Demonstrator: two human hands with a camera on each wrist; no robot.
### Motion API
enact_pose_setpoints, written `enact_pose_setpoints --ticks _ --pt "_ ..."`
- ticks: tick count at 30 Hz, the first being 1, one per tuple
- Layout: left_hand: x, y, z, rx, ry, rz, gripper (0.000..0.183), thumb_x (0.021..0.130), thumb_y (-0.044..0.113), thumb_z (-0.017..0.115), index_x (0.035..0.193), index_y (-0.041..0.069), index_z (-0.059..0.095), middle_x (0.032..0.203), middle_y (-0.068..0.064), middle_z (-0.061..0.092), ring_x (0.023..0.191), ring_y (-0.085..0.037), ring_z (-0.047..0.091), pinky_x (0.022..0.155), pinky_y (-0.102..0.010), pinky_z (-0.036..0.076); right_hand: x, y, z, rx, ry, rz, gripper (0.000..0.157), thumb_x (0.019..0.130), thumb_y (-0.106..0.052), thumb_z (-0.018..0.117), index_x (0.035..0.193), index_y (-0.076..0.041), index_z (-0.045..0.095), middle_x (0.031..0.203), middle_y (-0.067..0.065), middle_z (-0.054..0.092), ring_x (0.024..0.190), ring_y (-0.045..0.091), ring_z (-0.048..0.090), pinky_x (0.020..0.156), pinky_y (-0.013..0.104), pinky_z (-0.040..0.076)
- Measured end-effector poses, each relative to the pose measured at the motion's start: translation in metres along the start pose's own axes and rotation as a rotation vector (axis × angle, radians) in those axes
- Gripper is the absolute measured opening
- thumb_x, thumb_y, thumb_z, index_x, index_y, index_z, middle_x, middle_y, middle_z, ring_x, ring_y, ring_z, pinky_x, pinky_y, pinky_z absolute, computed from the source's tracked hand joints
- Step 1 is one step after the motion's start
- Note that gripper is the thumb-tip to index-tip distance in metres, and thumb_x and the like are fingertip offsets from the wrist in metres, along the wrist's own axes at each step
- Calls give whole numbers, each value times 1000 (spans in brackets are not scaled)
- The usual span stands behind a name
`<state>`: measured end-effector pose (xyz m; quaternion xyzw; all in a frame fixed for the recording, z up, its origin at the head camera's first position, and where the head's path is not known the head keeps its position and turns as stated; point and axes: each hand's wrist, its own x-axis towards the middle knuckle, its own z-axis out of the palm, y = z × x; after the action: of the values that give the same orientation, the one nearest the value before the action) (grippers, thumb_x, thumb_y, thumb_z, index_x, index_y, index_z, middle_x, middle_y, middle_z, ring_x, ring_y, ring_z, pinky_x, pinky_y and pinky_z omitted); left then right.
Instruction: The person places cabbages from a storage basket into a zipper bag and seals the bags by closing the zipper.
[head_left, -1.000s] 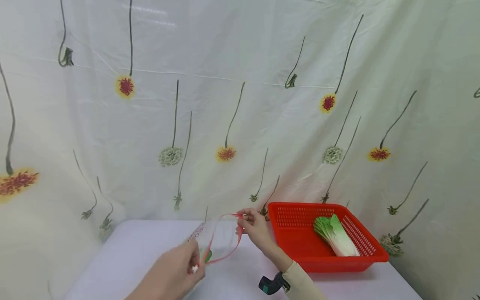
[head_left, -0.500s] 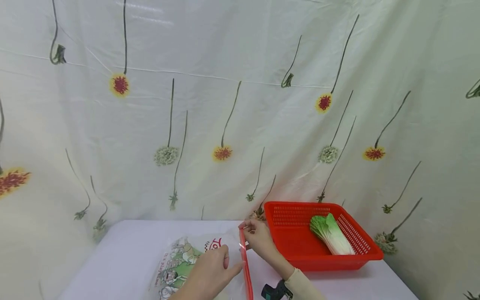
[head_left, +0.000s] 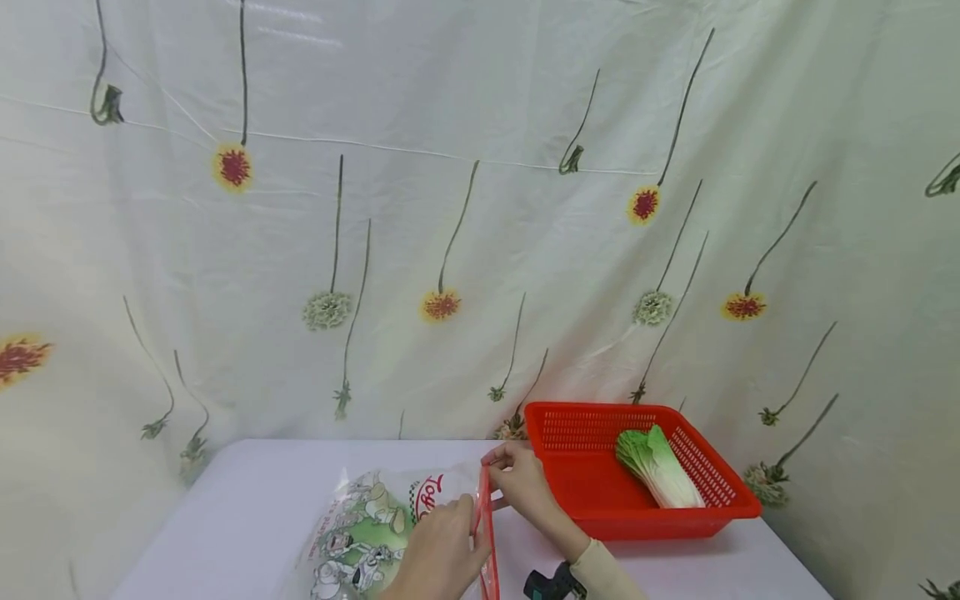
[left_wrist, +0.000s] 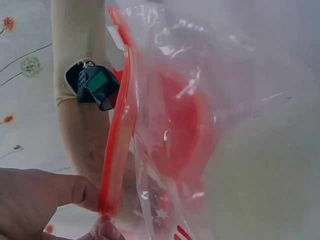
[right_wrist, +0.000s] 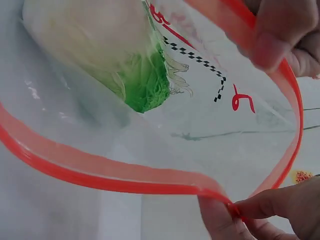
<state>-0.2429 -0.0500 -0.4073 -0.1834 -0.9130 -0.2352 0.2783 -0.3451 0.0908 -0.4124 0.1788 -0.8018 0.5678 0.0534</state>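
Note:
A clear plastic zip bag (head_left: 367,542) with cartoon print lies over the left-middle of the table, its red zip edge (head_left: 489,542) facing right. My right hand (head_left: 521,483) pinches the far corner of that edge between thumb and fingers. Nearer to me, my left hand (head_left: 435,550) grips the edge partway along, thumb on one side. In the right wrist view the bag's mouth gapes, and a Chinese cabbage (right_wrist: 145,80) with green leaf tips shows inside. A white slider (left_wrist: 116,37) sits toward the other end of the zip in the left wrist view.
To the right stands a red plastic basket (head_left: 573,483) with another Chinese cabbage (head_left: 663,475) in it. The white table (head_left: 255,500) runs up to a flower-printed curtain (head_left: 420,100). A black wrist camera (head_left: 551,582) is strapped at the right sleeve.
The mouth loop that faced me has turned to the right, bringing the bag's print into view. My left hand's spread thumb and fingers have closed onto the red edge.

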Motion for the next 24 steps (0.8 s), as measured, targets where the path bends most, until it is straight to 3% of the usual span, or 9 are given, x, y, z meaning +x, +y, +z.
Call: enact_pose_setpoints --ticks 8,13,18,21,24 --pt "1 -14 -22 -195 -32 -155 23 73 -1 73 75 12 53 61 8 50 55 0 41 49 -18 36 4 2 -32 -190 -94 -6 11 88 -8 66 97 -3 67 94 14 68 74 15 62 61 30 58" --pt "3 -21 -29 -281 -59 -184 19 75 -3 71 74 10 57 61 7 54 56 1 43 50 -17 40 9 2 -69 -400 61 35 10 85 -14 70 91 -6 68 87 7 68 68 15 55 57 27 49" --pt "2 -24 -31 -294 -87 -214 17 76 -1 72 73 11 59 62 8 55 56 1 44 51 -17 41 13 15 -114 -606 221 147 24 82 -23 75 80 -6 58 70 0 54 61 13 46 52 25 36" --pt "1 -25 -31 -274 -91 -214 17 76 1 72 73 12 60 61 9 55 56 1 43 51 -17 40 14 25 -139 -688 244 218 38 80 -26 76 65 -8 46 64 1 39 58 14 36 49 26 29" --pt "-1 -26 -30 -263 -96 -203 17 76 1 72 72 12 60 61 10 55 55 1 43 51 -17 39 11 30 -163 -763 221 274 46 78 -30 77 61 -3 44 74 16 46 66 25 43 54 33 37"
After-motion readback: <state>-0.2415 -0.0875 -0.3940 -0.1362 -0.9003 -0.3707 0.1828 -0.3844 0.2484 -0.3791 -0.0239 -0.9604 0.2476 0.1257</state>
